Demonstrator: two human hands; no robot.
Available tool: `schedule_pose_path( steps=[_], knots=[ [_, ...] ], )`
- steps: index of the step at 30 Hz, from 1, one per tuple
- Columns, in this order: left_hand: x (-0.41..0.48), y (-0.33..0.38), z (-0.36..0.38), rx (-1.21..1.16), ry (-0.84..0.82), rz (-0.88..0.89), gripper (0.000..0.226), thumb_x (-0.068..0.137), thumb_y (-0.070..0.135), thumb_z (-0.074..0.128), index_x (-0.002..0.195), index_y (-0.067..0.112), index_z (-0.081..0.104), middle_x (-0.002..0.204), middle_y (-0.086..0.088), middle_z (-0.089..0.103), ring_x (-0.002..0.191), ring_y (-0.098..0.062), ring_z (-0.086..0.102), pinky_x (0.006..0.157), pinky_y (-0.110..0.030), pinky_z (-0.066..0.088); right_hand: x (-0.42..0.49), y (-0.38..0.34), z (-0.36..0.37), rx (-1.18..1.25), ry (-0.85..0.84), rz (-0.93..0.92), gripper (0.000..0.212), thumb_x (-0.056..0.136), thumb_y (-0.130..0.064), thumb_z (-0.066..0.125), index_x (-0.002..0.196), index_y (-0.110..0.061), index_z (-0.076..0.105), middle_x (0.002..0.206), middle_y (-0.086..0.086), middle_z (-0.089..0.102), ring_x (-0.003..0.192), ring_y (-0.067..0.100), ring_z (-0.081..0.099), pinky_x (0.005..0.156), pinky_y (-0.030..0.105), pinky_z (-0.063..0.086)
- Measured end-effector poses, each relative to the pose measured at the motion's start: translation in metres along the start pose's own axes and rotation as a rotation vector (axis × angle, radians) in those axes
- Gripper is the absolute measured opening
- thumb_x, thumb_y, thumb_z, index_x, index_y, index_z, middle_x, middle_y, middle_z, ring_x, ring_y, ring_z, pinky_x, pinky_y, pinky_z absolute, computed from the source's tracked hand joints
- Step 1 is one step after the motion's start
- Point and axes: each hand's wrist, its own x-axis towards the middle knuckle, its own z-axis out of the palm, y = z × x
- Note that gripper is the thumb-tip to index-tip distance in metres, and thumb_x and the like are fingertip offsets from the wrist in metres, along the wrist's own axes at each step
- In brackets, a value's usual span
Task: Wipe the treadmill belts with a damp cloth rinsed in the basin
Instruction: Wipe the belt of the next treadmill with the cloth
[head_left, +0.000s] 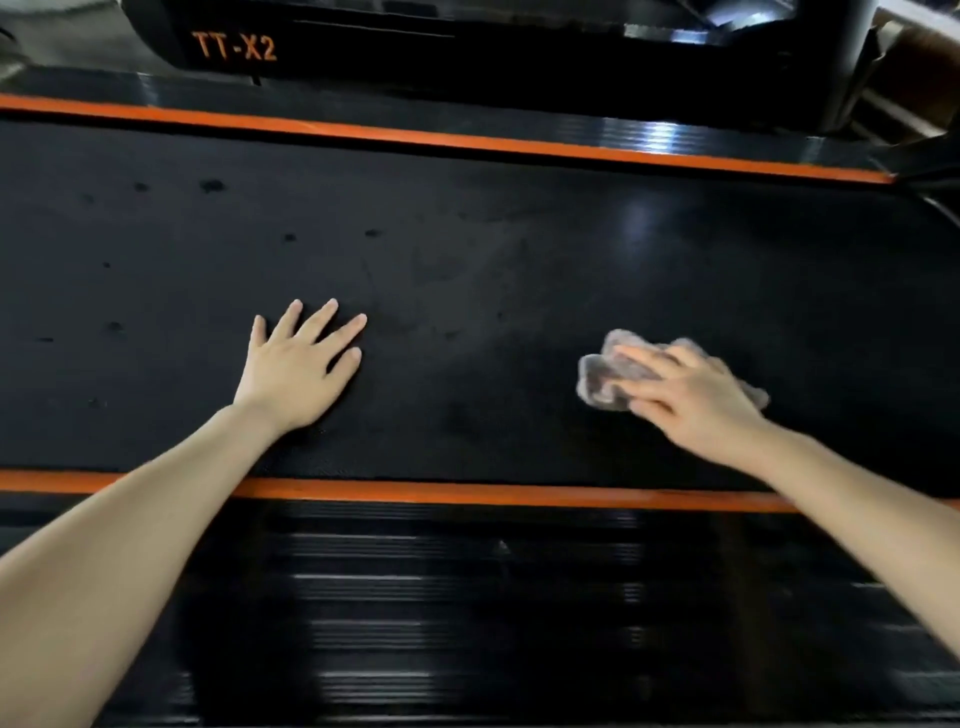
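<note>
A wide black treadmill belt (467, 249) runs across the view, with dark wet spots on its left part and a dull smear near the middle. My left hand (298, 369) lies flat on the belt with its fingers spread. At the right, my right hand (691, 395) presses a crumpled grey cloth (602, 376) onto the belt with straight fingers laid over it. The cloth is blurred with motion. No basin is in view.
Orange stripes edge the belt on the far side (467, 140) and the near side (467, 492). A ribbed black side rail (441, 613) lies nearest me. Behind the belt stands a black housing marked TT-X2 (234, 49).
</note>
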Motion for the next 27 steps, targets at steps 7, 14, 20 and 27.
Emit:
schedule_pose_path(
  steps=[7,14,20,27],
  knots=[
    [-0.004,0.013,-0.022,0.098,-0.154,-0.078,0.050,0.099,0.048,0.011,0.148,0.043,0.007,0.159,0.006,0.005,0.146,-0.027,0.005,0.113,-0.057,0.012,-0.022,0.002,-0.001,-0.015,0.025,0.104,0.039,0.100,-0.029,0.040,0.136,-0.043,0.047,0.156,-0.011,0.026,0.119,0.022,0.035,0.107,0.041,0.025],
    [-0.007,0.019,-0.045,0.242,-0.255,0.045,0.052,0.098,0.049,0.007,0.149,0.039,-0.001,0.159,0.001,0.004,0.145,-0.029,0.002,0.115,-0.055,0.011,-0.031,-0.018,-0.005,0.261,0.030,-0.178,0.054,0.088,-0.025,0.066,0.132,-0.046,0.042,0.146,-0.021,0.037,0.114,0.021,0.043,0.101,0.040,0.035],
    [0.009,-0.015,-0.034,0.146,-0.153,0.129,0.051,0.098,0.050,0.010,0.148,0.041,0.002,0.159,0.002,0.003,0.146,-0.027,-0.005,0.117,-0.050,0.004,-0.013,-0.044,-0.001,-0.062,0.082,0.129,0.033,0.095,-0.047,0.047,0.127,-0.051,0.053,0.146,-0.018,0.034,0.114,0.015,0.036,0.076,0.029,0.042],
    [0.044,-0.060,-0.014,0.035,-0.078,0.193,0.052,0.095,0.053,0.007,0.147,0.045,0.004,0.159,0.003,0.002,0.145,-0.028,-0.007,0.116,-0.051,-0.003,0.028,-0.153,0.011,0.154,0.256,-0.090,0.034,0.087,-0.052,0.037,0.104,-0.041,0.065,0.112,0.001,0.055,0.094,0.025,0.046,0.070,0.046,0.052]
  ],
)
